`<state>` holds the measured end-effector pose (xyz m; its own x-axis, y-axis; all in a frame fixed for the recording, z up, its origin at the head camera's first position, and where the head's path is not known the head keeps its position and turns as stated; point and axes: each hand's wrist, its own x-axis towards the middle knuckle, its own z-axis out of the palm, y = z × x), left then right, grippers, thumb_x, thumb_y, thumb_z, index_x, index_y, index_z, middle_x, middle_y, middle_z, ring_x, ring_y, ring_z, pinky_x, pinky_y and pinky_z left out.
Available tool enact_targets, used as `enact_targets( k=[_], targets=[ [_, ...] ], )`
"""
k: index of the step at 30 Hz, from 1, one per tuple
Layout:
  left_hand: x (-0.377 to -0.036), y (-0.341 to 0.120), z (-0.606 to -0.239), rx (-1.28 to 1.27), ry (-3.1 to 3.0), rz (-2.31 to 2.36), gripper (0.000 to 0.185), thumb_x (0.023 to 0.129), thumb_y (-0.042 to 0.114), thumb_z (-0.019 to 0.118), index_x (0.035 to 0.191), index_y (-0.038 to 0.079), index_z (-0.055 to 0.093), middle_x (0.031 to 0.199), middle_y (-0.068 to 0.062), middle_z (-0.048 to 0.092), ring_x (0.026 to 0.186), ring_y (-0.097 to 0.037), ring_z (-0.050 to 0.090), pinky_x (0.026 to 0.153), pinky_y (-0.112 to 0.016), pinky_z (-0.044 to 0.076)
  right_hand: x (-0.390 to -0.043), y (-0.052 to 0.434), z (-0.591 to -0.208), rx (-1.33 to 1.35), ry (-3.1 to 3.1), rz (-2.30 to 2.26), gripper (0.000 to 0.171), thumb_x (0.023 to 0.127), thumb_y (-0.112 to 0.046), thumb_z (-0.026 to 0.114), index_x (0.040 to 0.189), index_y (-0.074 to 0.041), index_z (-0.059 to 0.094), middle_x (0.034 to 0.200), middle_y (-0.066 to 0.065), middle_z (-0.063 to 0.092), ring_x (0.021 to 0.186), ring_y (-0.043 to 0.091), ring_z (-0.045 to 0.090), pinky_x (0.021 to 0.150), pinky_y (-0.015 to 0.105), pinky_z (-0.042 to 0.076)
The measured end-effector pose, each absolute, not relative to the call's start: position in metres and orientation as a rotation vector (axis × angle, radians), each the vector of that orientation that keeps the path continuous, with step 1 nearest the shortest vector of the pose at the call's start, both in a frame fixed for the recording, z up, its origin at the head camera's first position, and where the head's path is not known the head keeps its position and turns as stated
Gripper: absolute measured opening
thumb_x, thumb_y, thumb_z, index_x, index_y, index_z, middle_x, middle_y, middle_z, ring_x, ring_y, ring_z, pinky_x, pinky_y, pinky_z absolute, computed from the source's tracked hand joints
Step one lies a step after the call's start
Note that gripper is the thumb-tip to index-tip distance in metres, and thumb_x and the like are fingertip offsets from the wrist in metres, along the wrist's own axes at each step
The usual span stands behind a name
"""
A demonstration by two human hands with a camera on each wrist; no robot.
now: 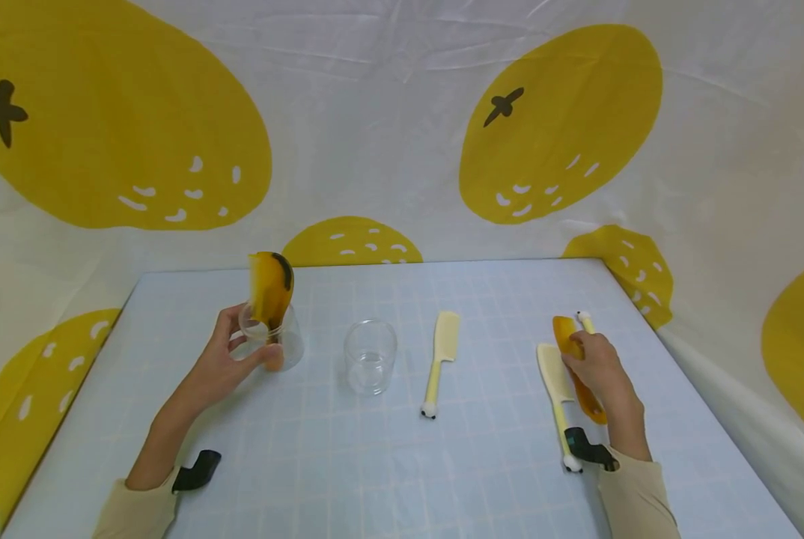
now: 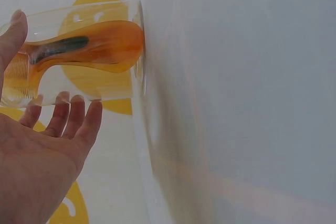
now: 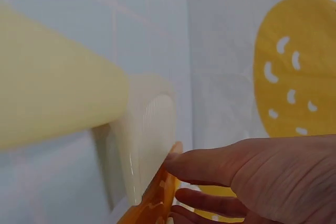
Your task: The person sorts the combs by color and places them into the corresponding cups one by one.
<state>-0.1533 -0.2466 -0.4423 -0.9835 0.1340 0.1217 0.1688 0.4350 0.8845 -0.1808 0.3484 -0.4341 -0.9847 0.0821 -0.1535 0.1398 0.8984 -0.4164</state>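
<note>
Backdrop: a white cloth with big yellow orange prints [image 1: 388, 127] is hanging behind.
Table: a pale blue gridded tabletop [image 1: 402, 464] is lying evenly lit.

Comb [image 1: 270, 288] in left cup [image 1: 282, 338]; empty cup [image 1: 370, 355] right of it; three combs [image 1: 440, 361] farther right.
</note>
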Motion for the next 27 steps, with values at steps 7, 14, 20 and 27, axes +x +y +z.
enact_targets(
  k=[7, 14, 20, 27],
  targets=[
    [-0.1544, -0.2463, -0.4416, -0.268, -2.646, -1.62, 0.08, 0.097, 0.018, 0.075, 0.153, 0.005, 0.02, 0.151, -0.017, 0.033, 0.138, -0.035, 0.033, 0.115, -0.06, 0.032, -0.1789, 0.3481, -0.4335, 0.13, 2.961, -0.64, 0.048, 0.098, -0.006, 0.065, 0.135, 0.019, 0.047, 0.124, 0.04, 0.049, 0.104, 0.047, 0.05, 0.093, 0.063, 0.048],
    [-0.1517, -0.2472, -0.4409, -0.252, -2.645, -1.634, 0.08, 0.097, 0.019, 0.075, 0.153, 0.003, 0.019, 0.151, -0.019, 0.032, 0.136, -0.037, 0.033, 0.113, -0.069, 0.028, -0.1783, 0.3459, -0.4309, 0.118, 2.976, -0.637, 0.049, 0.097, -0.006, 0.067, 0.135, 0.019, 0.048, 0.127, 0.04, 0.051, 0.106, 0.049, 0.052, 0.095, 0.064, 0.048],
    [-0.1505, -0.2467, -0.44, -0.232, -2.667, -1.625, 0.08, 0.097, 0.023, 0.074, 0.153, 0.004, 0.019, 0.152, -0.019, 0.031, 0.137, -0.038, 0.032, 0.114, -0.069, 0.028, -0.178, 0.3431, -0.4295, 0.079, 2.981, -0.604, 0.048, 0.095, -0.004, 0.067, 0.134, 0.019, 0.049, 0.129, 0.041, 0.052, 0.11, 0.051, 0.053, 0.096, 0.066, 0.047],
    [-0.1509, -0.2454, -0.4389, -0.24, -2.662, -1.643, 0.081, 0.098, 0.024, 0.074, 0.153, 0.003, 0.018, 0.151, -0.021, 0.031, 0.138, -0.04, 0.031, 0.115, -0.07, 0.026, -0.176, 0.3397, -0.4263, 0.037, 2.993, -0.566, 0.049, 0.092, -0.004, 0.07, 0.131, 0.019, 0.051, 0.124, 0.04, 0.056, 0.102, 0.048, 0.056, 0.091, 0.064, 0.051]
  ],
)
